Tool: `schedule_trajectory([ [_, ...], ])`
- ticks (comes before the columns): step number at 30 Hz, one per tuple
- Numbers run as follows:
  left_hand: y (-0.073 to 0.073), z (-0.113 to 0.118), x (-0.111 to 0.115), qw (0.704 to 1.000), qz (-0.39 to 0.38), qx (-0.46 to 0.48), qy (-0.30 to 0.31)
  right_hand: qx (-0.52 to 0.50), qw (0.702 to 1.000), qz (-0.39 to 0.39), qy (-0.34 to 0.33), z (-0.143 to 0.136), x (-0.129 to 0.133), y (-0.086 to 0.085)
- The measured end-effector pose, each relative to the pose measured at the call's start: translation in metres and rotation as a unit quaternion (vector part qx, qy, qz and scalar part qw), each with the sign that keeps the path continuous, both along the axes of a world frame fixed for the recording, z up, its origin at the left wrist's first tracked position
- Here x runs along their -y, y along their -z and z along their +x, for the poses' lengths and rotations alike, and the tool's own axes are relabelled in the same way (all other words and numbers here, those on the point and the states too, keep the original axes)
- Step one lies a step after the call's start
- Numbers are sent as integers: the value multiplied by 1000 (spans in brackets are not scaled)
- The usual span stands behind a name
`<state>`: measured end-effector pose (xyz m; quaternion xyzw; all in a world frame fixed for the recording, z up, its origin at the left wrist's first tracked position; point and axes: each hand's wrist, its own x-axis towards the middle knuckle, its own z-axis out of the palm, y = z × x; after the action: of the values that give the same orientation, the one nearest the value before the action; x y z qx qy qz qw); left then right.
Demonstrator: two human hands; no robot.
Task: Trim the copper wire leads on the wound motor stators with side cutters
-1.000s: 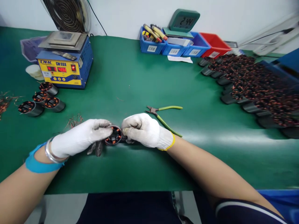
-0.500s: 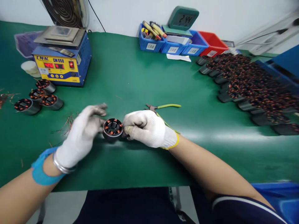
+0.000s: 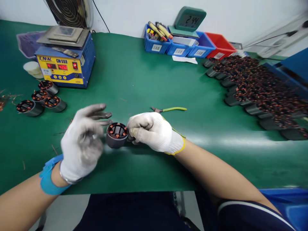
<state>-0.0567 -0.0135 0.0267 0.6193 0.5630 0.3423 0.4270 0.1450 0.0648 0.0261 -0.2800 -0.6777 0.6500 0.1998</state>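
Observation:
A motor stator [image 3: 117, 141] with a grey metal shell and copper windings inside stands upright on the green bench top. To its left, my white-gloved left hand [image 3: 84, 136] is held with fingers apart, smeared a little by motion, and grips nothing; its fingertips come close to the rim. Against the stator's right side, my gloved right hand [image 3: 150, 131] has its fingers curled and thumb pressed in. Whatever lies between those fingertips is hidden. Behind the right hand lie wire cutters [image 3: 172, 109] with green handles, partly covered by it.
Several wound stators [image 3: 31, 108] stand at left below a blue and yellow CM558 unit [image 3: 64, 69]. Copper wire scraps [image 3: 6, 99] lie at the left. Many stators [image 3: 260, 93] crowd the right side. Blue bins [image 3: 156, 46], a red bin [image 3: 218, 46] and a clock [image 3: 190, 19] line the back.
My left hand has turned, its fingers now raised and spread beside the stator. My right hand has stayed nearly in place. The stator's inside now looks lighter.

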Motion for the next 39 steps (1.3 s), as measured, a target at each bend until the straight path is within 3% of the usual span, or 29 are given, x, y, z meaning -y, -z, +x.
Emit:
schedule_trajectory([
  [1, 3, 1, -4, 995, -91, 48, -1, 15, 998, 67, -4, 1, 0, -5],
  [3, 5, 1, -11, 953, -254, 158, 47, 31, 987, 155, -8, 2, -1, -9],
  [5, 2, 1, -14, 919, -312, 231, 64, 50, 989, 139, -5, 2, -2, -6],
  [6, -1, 0, -14, 922, -284, 259, 41, 56, 994, 90, -2, 1, -2, -3],
  [9, -8, -2, -10, 952, -77, 293, -48, 30, 995, -96, 4, -2, -1, 7],
  [10, -8, -3, -9, 957, -25, 283, -54, 24, 993, -114, -2, -3, 0, 8],
  [12, -5, -3, -8, 973, 16, 228, -32, 42, 998, -41, -22, -4, 2, 6],
  [14, 0, -2, -10, 991, -18, 126, 31, 71, 992, 90, -43, -4, 3, 1],
  [16, 4, 1, -12, 994, -66, 0, 91, 87, 984, 150, -46, -5, 3, 1],
  [17, 5, 3, -13, 992, -52, -62, 92, 91, 987, 129, -36, -6, 3, 3],
  [19, 7, 5, -13, 984, 29, -169, 56, 83, 997, 8, -1, -8, 3, 13],
  [21, 7, 6, -12, 975, 104, -198, 6, 51, 990, -130, 30, -10, 2, 24],
  [23, 6, 5, -12, 980, 84, -178, -19, 37, 983, -177, 30, -10, 1, 30],
  [25, 3, 3, -14, 992, 2, -117, -36, 69, 994, -84, 19, -5, -1, 29],
  [27, 1, 1, -16, 995, -81, -41, -47, 81, 990, 114, 27, 1, -5, 22],
  [28, 0, 0, -18, 993, -108, -6, -48, 75, 971, 225, 35, 4, -7, 18],
  [30, 2, -2, -19, 989, -133, 40, -44, 46, 905, 421, 41, 6, -12, 13],
  [32, 5, -2, -21, 988, -135, 60, -34, 56, 834, 549, 1, 6, -17, 11],
  [34, 9, -1, -21, 991, -122, 57, -24, 101, 782, 612, -59, 7, -17, 7],
  [36, 9, 3, -20, 994, -99, 31, -18, 149, 762, 622, -100, 13, -11, 0],
  [38, 6, 7, -18, 997, -79, -6, -5, 175, 774, 599, -101, 24, -7, -7],
  [39, 5, 9, -19, 997, -71, -20, 3, 176, 796, 571, -93, 28, -9, -5],
])
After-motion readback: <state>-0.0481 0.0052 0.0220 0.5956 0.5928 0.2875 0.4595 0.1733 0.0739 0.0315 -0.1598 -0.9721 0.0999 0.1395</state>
